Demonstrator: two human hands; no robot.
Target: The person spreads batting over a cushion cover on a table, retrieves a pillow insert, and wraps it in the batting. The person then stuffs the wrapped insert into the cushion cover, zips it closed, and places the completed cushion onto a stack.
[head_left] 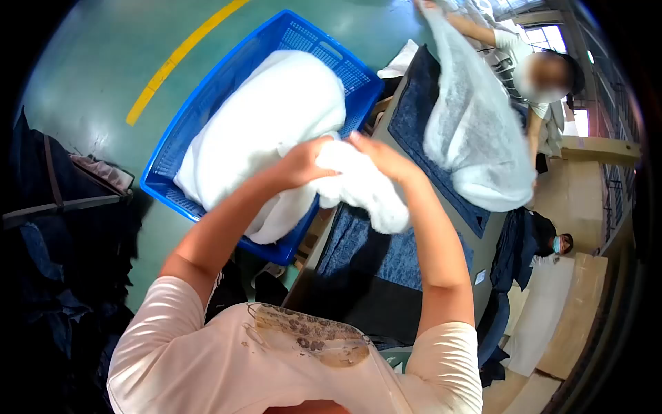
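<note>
Left hand (308, 162) and right hand (383, 157): I'm seeing both part-closed, gripping bunched white wadding (360, 181) between them, above the gap between basket and table. Blue basket (161, 160), ahead-left, is holding a bulky white roll (272, 103). Dark blue fabric (369, 252) is lying on the table (436, 200). Beyond, a co-worker (514, 48) is holding up a translucent white sheet (476, 124).

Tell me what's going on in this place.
The person's left hand and right hand hold a bunched part of white, fluffy material between a blue crate and a table. A large white bundle lies in the crate. At the table, a co-worker holds a wide white sheet above dark blue fabric.
</note>
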